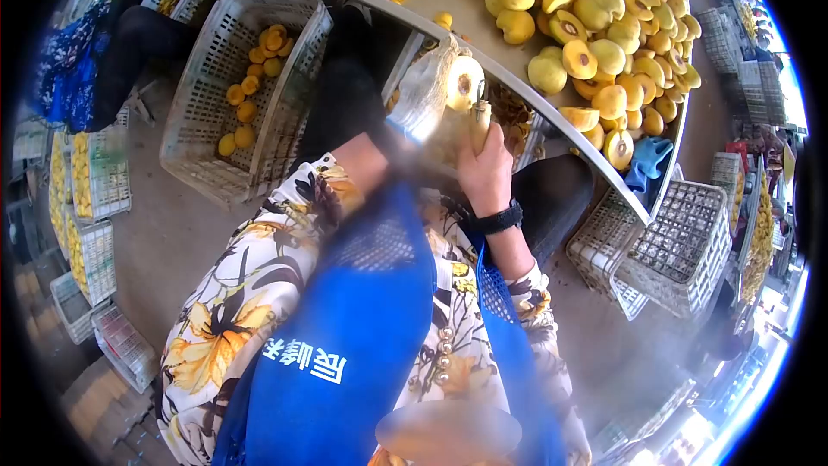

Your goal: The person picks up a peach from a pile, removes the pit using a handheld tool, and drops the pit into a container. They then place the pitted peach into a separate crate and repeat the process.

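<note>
My left hand [423,91], in a whitish glove, holds a halved yellow peach [463,84] with its cut face and brown pit centre turned up. My right hand [486,168], with a black band at the wrist, is closed around the pale handle of a small pitting tool [480,116]. The tool's thin metal end points up and overlaps the right edge of the peach half. Both hands are close together in front of the table's metal edge [552,112].
A heap of peaches [604,26], whole and halved, lies on the table to the right, with a blue glove [649,164] at its corner. On the left stands a crate [185,112] holding some peach halves. More crates [681,242] stand at the right.
</note>
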`<action>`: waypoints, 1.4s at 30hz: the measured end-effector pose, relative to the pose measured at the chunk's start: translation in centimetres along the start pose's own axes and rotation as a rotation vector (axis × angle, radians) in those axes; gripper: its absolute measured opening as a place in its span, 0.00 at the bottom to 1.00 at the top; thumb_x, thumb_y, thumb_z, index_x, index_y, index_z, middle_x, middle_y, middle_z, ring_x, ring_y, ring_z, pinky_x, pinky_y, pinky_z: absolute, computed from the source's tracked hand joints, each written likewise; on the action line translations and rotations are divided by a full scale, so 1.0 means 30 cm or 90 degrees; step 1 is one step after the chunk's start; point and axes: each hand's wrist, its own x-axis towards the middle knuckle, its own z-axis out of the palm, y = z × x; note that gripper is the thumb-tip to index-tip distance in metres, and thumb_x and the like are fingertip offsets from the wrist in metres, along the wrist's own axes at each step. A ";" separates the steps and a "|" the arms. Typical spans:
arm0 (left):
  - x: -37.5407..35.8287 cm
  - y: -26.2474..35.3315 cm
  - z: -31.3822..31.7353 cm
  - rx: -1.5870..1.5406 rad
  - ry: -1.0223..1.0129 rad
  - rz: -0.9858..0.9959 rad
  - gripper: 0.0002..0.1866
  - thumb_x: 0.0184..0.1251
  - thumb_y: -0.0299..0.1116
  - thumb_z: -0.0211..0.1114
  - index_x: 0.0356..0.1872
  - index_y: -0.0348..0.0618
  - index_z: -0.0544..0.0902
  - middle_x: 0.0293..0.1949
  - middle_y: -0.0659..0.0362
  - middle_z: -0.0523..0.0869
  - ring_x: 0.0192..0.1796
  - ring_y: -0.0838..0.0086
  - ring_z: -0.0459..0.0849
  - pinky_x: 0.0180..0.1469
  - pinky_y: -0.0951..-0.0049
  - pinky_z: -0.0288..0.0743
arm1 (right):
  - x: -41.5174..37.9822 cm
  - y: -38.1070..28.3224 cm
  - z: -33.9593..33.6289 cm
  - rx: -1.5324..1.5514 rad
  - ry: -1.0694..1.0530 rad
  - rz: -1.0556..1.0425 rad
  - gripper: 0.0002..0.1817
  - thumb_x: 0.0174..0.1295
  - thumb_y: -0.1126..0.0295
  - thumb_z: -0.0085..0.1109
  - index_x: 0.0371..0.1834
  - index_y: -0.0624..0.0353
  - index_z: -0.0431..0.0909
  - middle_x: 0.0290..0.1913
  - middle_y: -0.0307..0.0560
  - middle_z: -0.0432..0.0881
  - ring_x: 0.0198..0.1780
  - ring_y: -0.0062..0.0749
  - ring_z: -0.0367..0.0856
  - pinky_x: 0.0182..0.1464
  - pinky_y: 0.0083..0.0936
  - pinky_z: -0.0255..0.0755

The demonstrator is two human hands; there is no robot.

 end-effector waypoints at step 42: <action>0.022 -0.042 -0.045 0.019 -0.121 -0.249 0.13 0.62 0.39 0.59 0.36 0.37 0.78 0.34 0.58 0.82 0.34 0.76 0.79 0.36 0.77 0.75 | -0.038 -0.064 0.027 0.565 -0.337 0.351 0.06 0.57 0.75 0.45 0.37 0.60 0.62 0.18 0.41 0.66 0.13 0.22 0.64 0.12 0.21 0.59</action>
